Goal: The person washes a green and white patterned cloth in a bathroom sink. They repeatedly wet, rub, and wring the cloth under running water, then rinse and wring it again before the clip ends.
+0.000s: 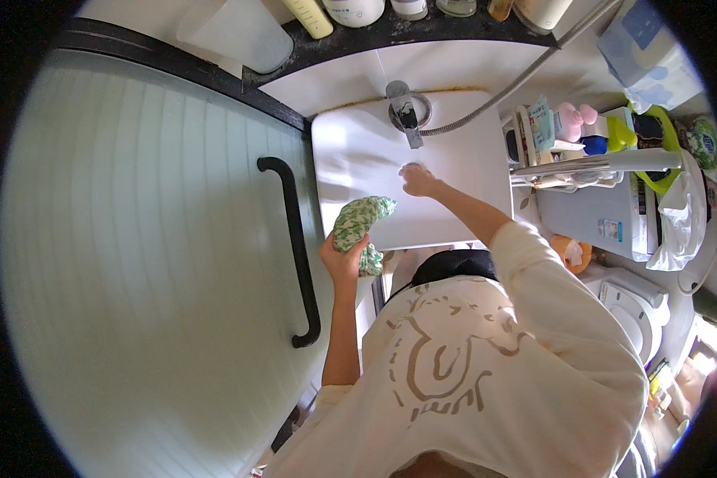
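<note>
My left hand [344, 256] is closed around a bunched green-and-white patterned cloth [362, 220], held up over the near left edge of the white sink [462, 199]. Part of the cloth hangs below my fingers. Down in the basin, my right hand [417, 181] is closed, its fingertips at the small round drain [412, 166]. Whatever lies between those fingertips is too small to make out. Above the drain stands a grey faucet [406, 115] with a coiled metal hose around its base.
A frosted glass door [151, 239] with a black handle [295, 247] fills the left. Bottles [354, 11] and a translucent bucket [243, 38] line the dark ledge behind the sink. To the right are a crowded rack [566, 135], a white washing machine [593, 215] and a toilet [633, 319].
</note>
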Motion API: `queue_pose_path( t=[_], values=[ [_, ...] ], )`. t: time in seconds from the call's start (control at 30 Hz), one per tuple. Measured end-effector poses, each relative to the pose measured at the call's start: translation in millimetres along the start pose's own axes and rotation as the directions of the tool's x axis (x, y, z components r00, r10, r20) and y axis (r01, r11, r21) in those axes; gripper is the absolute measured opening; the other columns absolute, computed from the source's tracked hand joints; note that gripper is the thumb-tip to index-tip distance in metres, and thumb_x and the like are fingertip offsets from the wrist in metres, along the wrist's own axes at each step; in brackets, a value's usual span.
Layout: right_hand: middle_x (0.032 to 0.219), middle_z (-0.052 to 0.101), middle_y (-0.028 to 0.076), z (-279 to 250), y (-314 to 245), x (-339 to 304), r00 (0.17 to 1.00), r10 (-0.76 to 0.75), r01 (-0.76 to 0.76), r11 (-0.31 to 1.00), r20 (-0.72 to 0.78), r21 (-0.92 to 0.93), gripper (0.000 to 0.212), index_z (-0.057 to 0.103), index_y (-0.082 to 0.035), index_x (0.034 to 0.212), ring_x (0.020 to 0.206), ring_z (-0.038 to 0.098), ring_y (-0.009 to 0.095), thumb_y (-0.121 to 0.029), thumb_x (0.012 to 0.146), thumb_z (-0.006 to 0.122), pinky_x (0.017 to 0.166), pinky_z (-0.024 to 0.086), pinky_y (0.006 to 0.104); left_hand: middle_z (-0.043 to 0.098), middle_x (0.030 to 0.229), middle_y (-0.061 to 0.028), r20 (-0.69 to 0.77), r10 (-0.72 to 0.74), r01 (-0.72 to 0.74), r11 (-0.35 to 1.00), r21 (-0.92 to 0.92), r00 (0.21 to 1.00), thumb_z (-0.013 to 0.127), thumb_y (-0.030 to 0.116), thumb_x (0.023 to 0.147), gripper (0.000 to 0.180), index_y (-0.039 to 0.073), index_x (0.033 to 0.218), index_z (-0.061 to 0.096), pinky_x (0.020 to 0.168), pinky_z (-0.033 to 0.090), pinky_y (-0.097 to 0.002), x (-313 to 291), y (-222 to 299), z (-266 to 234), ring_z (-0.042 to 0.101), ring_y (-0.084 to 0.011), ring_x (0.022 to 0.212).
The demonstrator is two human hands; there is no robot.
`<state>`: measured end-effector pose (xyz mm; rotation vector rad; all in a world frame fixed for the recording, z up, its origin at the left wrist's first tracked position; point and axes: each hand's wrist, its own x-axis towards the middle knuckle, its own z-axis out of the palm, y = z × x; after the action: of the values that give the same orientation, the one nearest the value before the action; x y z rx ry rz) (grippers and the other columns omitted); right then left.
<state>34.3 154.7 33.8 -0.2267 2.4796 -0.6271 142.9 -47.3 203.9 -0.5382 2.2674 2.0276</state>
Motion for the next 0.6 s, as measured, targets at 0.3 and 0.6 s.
queue_pose_path(
  t=[0.3, 0.6],
  values=[
    [0.086, 0.059, 0.007, -126, -46, -76, 0.992, 0.108, 0.060, 0.092, -0.069, 0.994, 0.037, 0.052, -0.001, 0.100, 0.069, 0.062, 0.018, -0.034, 0.086, 0.049, 0.055, 0.050, 0.0296, 0.062, 0.086, -0.0064, 0.054, -0.016, 0.025, 0.982, -0.185, 0.998, 0.069, -0.002, 0.064, 0.030, -0.004, 0.092, 0.060, 0.066, 0.046, -0.0250, -2, 12, 19, 0.058, -0.0128, 0.073],
    [0.057, 0.055, 0.004, -145, -39, -41, 0.947, 0.321, -0.042, 0.099, 0.008, 0.994, 0.038, 0.054, -0.005, 0.071, 0.040, 0.045, 0.012, -0.039, 0.087, 0.050, 0.037, 0.039, 0.0267, 0.063, 0.084, -0.0077, 0.028, 0.012, -0.004, 0.967, -0.254, 1.000, 0.070, 0.000, 0.062, 0.032, -0.003, 0.093, 0.061, 0.062, 0.046, -0.0278, -3, 14, 26, 0.058, -0.0149, 0.069]
  ],
)
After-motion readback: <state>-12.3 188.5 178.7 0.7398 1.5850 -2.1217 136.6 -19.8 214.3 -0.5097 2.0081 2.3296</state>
